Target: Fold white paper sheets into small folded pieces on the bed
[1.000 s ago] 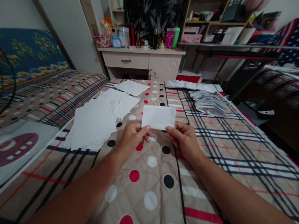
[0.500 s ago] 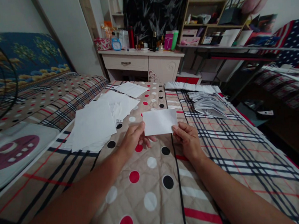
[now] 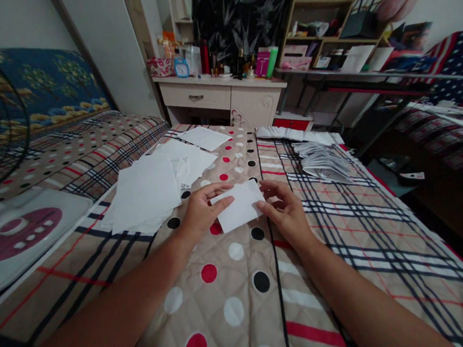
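Note:
A small white sheet of paper [image 3: 240, 208] is held tilted above the patterned bedspread [image 3: 241, 280], its left side lower than its right. My left hand [image 3: 206, 208] grips its left edge, thumb on top and fingers behind. On the right edge, my right hand [image 3: 285, 206] pinches it between thumb and fingers. Whether the paper is one layer or folded I cannot tell. Left of my hands lies a loose pile of larger white sheets [image 3: 146, 194]. To the right sits a stack of folded papers [image 3: 324, 165].
Behind that stack runs a row of white folded papers [image 3: 297, 135]. Another white sheet [image 3: 206, 138] lies near the bed's far end. A white plastic item with a purple panel [image 3: 22, 235] is at the left edge, beside a fan guard [image 3: 24, 116]. A cream dresser [image 3: 196, 98] stands beyond the bed.
The paper has turned from level to slanted and come slightly lower and nearer. My left hand has closed further over its left edge; my right thumb now lies on its front.

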`<state>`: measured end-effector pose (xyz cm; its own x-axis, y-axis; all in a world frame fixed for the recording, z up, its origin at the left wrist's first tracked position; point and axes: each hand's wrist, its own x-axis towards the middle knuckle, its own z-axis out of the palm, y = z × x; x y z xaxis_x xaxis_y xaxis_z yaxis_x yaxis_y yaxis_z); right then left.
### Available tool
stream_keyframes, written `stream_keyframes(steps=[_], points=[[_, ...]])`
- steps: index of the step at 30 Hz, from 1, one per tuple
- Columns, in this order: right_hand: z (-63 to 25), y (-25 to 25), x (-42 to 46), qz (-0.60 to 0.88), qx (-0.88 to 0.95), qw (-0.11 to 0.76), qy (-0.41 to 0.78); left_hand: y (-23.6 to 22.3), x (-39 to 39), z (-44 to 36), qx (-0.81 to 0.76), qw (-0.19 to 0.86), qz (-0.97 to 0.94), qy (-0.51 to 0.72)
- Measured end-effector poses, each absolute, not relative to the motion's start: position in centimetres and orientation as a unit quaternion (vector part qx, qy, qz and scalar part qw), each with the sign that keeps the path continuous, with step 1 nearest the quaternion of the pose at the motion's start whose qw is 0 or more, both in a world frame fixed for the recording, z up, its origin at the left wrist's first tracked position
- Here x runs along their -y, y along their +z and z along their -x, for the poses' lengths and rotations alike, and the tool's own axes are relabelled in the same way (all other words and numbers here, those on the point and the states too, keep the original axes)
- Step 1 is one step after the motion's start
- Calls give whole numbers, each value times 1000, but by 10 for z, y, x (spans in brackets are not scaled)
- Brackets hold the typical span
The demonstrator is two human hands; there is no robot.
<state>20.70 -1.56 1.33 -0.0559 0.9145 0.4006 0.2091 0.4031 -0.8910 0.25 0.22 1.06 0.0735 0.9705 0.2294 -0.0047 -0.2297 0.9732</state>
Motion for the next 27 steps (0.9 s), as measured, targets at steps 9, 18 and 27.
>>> stream_keyframes(steps=[9,18,27], points=[[-207,15,15,417,691,546,226,11,-1,-4,-438,421,-594,527],[-207,15,17,412,705,544,193,21,6,-4,-461,438,-582,507],[-207,15,18,375,659,578,301,17,-5,4,-474,534,-529,458]])
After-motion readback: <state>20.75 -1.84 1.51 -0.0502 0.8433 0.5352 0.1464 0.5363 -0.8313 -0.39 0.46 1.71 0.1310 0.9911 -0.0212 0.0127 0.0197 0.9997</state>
